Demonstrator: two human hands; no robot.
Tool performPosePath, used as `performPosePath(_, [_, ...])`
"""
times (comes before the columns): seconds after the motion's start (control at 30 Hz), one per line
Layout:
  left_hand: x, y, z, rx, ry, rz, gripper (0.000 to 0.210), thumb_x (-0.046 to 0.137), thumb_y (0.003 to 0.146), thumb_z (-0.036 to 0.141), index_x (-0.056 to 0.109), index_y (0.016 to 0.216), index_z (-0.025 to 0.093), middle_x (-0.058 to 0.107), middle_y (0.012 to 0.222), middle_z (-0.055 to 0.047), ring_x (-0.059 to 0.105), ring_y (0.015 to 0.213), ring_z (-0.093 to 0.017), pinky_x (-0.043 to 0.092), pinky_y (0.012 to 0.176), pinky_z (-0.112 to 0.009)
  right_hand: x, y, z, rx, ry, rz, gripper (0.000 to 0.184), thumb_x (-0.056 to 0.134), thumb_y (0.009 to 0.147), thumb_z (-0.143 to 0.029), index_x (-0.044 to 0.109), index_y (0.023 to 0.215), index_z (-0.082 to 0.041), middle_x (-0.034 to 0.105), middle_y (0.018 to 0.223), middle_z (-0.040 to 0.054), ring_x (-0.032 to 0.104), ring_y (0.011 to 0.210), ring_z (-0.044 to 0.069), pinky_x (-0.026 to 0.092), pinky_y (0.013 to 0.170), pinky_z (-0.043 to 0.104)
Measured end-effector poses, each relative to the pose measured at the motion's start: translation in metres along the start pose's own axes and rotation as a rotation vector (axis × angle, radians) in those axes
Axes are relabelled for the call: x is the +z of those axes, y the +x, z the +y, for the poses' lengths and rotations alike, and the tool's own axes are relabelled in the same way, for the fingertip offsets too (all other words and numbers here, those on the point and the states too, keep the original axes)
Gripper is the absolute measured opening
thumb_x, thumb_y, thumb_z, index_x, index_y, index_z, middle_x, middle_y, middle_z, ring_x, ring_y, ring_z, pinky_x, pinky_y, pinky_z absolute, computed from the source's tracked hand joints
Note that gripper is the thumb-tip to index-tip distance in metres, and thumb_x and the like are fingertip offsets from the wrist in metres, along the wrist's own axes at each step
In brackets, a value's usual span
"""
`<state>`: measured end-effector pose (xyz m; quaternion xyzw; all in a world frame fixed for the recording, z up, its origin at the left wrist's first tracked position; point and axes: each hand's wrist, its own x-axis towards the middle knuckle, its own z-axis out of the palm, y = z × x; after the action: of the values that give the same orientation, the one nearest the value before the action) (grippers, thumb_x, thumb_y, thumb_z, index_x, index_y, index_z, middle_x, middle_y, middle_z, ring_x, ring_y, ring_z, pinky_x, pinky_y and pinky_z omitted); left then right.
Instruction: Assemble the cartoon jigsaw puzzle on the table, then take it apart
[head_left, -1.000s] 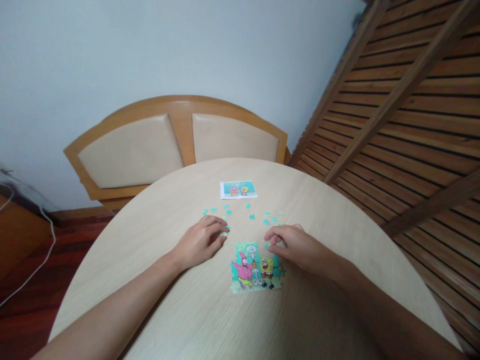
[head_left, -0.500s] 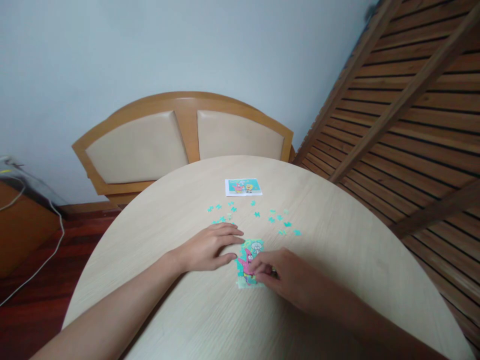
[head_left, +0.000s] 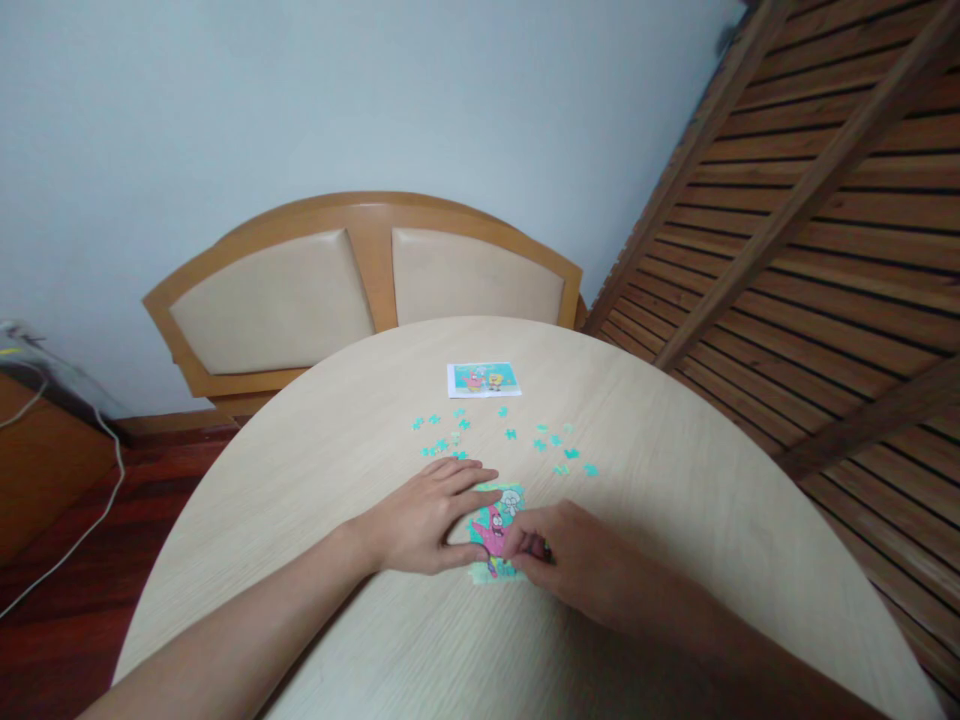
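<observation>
A partly assembled jigsaw puzzle (head_left: 495, 524) lies flat on the table, showing a pink starfish character and a pale-headed figure. My left hand (head_left: 427, 515) rests spread at its left side, with the thumb and a finger over the left edge. Over the puzzle's right part, my right hand (head_left: 559, 555) is closed, thumb and fingers curled together. Whatever is between those fingertips is hidden, and so is the puzzle's right edge. Loose turquoise puzzle pieces (head_left: 556, 440) lie scattered just beyond both hands.
A picture card (head_left: 486, 379) with the cartoon characters lies farther back on the round wooden table (head_left: 360, 640). Behind the table stands a padded wooden headboard (head_left: 382, 270) against the wall. Wooden slats (head_left: 795, 260) slope along the right, and a white cable (head_left: 112, 490) hangs at left.
My left hand has shifted slightly right, its thumb and finger now onto the puzzle. My right-hand fingers have curled in more over the puzzle. The view has tilted a little.
</observation>
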<state>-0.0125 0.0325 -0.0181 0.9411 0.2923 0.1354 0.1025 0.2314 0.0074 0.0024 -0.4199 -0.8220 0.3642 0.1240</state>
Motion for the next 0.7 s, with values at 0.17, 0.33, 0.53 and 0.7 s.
performPosePath(0.17, [0.004, 0.001, -0.001, -0.073, 0.068, 0.026, 0.059, 0.057, 0.094, 0.057, 0.050, 0.144, 0.025, 0.048, 0.150, -0.013, 0.044, 0.138, -0.037, 0.035, 0.113, -0.058, -0.010, -0.004, -0.008, 0.002, -0.072, -0.061, 0.014, 0.059, 0.081, -0.015, 0.072, 0.081, -0.019, 0.069, 0.069, -0.0008, 0.057, 0.062, 0.013, 0.033, 0.057, 0.023])
performPosePath(0.33, [0.005, 0.002, -0.008, -0.145, 0.152, 0.060, 0.054, 0.048, 0.100, 0.055, 0.051, 0.142, 0.022, 0.049, 0.150, -0.014, 0.045, 0.137, -0.035, 0.036, 0.112, -0.057, -0.016, -0.007, -0.010, 0.051, -0.084, -0.118, 0.014, 0.060, 0.081, -0.017, 0.074, 0.082, -0.018, 0.070, 0.069, 0.0001, 0.059, 0.061, 0.013, 0.034, 0.056, 0.022])
performPosePath(0.53, [0.007, 0.004, -0.013, -0.208, 0.164, 0.115, 0.049, 0.051, 0.099, 0.050, 0.056, 0.137, 0.019, 0.052, 0.145, -0.016, 0.046, 0.135, -0.035, 0.037, 0.112, -0.056, -0.007, -0.002, -0.006, 0.057, -0.035, -0.045, 0.015, 0.059, 0.077, -0.013, 0.073, 0.079, -0.018, 0.068, 0.065, -0.0007, 0.058, 0.059, 0.012, 0.034, 0.055, 0.022])
performPosePath(0.7, [0.006, -0.002, -0.020, -0.107, 0.067, 0.112, 0.052, 0.054, 0.099, 0.044, 0.047, 0.146, 0.023, 0.045, 0.153, -0.013, 0.039, 0.142, -0.034, 0.036, 0.115, -0.056, 0.006, 0.002, -0.008, 0.097, 0.031, -0.028, 0.012, 0.060, 0.076, -0.015, 0.072, 0.078, -0.017, 0.069, 0.065, 0.0001, 0.058, 0.059, 0.012, 0.035, 0.053, 0.021])
